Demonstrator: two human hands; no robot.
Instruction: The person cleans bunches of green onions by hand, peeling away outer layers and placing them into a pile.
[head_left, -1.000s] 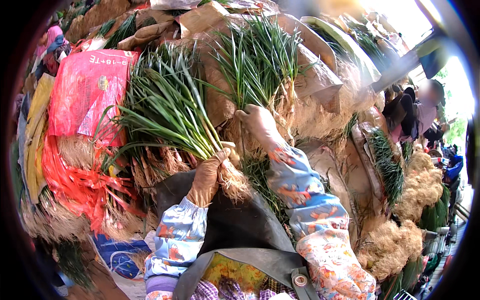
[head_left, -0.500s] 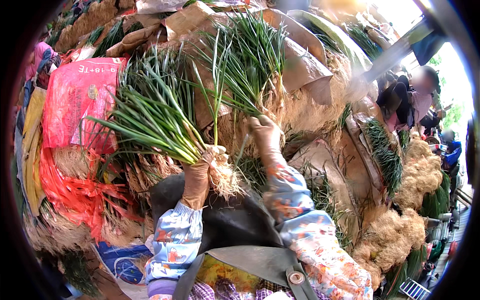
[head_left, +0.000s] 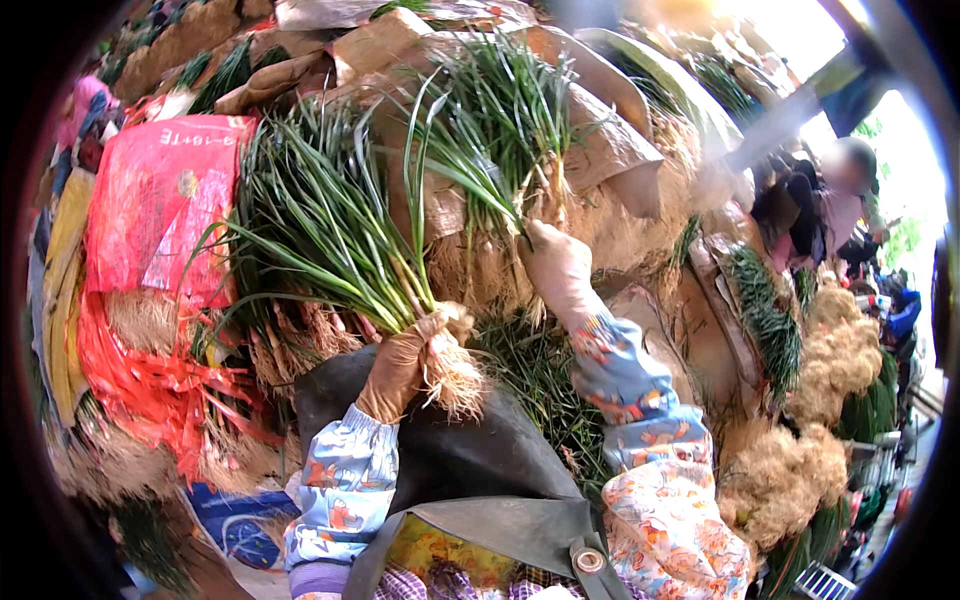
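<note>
My left hand (head_left: 398, 368), in a tan glove, is closed round a bunch of spring onions (head_left: 375, 285). Their green leaves fan out up and to the left, and the pale stringy roots hang beside the thumb. My gloved right hand (head_left: 558, 268) pinches what look like spring onion stalks at the near edge of a second pile (head_left: 505, 125). That pile rests on brown sheeting, its white stems and roots pointing down. My right fingertips are partly hidden.
A red plastic sack (head_left: 160, 215) lies on the left, with torn red strips below. Loose green leaves (head_left: 545, 390) cover the ground right of the dark apron (head_left: 450, 455). Root bundles (head_left: 780, 480) stand on the right. A person (head_left: 830, 200) sits farther back at right.
My right hand has shifted slightly right and nearer, fingers now pinched at the far pile's stalks. The left hand's bunch has dropped a little, and its upright stalk leans in with the rest.
</note>
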